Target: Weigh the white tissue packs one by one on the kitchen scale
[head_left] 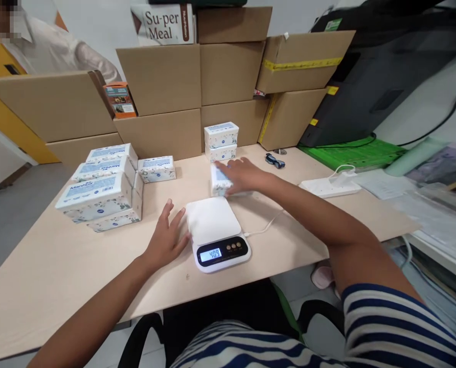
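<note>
My right hand [244, 175] is closed over a tissue pack [219, 184] just behind the scale, fingers across its top and side. Left of the white digital scale [213, 220], my left hand [168, 237] rests with fingers spread, its fingertips at the scale's edge. Nothing lies on the weighing plate, and the lit display [210, 254] seems to read 409. Behind the right hand stands a stack of two tissue packs [221, 137]. A larger pile of tissue packs [99, 197] sits to the left, with a single tissue pack [157, 169] beside it.
Cardboard boxes [159, 82] line the table's back edge, with a small orange box [119, 100] among them. A dark blue object [275, 161] and a white power strip [325, 187] lie to the right. A cable [268, 225] runs from the scale. A person [63, 43] stands behind the boxes.
</note>
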{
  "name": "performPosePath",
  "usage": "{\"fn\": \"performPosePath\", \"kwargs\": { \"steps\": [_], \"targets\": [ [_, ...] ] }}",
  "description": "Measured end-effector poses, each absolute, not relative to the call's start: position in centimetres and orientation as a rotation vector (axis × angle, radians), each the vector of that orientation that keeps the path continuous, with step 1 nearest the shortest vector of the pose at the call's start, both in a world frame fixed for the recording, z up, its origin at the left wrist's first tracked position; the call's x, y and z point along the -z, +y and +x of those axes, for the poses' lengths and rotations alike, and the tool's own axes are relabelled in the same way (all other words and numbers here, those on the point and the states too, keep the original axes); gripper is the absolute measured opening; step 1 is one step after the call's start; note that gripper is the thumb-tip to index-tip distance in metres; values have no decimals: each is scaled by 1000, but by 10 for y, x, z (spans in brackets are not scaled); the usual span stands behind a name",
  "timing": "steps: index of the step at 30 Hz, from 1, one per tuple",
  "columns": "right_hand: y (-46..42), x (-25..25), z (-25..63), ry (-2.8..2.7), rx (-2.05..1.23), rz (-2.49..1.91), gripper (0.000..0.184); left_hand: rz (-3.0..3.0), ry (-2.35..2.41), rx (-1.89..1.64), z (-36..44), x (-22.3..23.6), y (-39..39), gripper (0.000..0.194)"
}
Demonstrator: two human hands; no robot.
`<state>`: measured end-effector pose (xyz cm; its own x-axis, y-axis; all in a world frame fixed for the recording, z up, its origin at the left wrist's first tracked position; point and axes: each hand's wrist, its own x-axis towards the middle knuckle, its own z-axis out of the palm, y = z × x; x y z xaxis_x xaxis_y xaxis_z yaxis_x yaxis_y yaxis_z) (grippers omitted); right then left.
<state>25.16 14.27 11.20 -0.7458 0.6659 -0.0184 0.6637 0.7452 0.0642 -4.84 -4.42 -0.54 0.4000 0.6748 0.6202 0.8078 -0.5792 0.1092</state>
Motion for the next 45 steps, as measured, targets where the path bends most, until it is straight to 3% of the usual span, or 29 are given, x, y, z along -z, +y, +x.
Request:
{"fn": "performPosePath", "kwargs": {
  "steps": [2, 7, 14, 25, 45],
  "targets": [
    [178, -106, 259, 2751, -71, 1360, 131, -2409, -1419, 959, -57, 7, -39, 80],
    [237, -83, 260, 2654, -57, 1500, 100, -2242, -1632, 1070, -75, 6, -29, 59],
    [251, -67, 239, 2613, -171, 1559, 87, -2280, -1648, 1040, -73, 9, -28, 55],
    [257, -63, 222, 2569, -206, 1676, 74, -2295, -1701, 1085, -73, 10, -29, 54],
    [266, -59, 213, 2539, -219, 1748, 70, -2372, -1774, 985, -72, 12, -27, 51]
  ]
}}
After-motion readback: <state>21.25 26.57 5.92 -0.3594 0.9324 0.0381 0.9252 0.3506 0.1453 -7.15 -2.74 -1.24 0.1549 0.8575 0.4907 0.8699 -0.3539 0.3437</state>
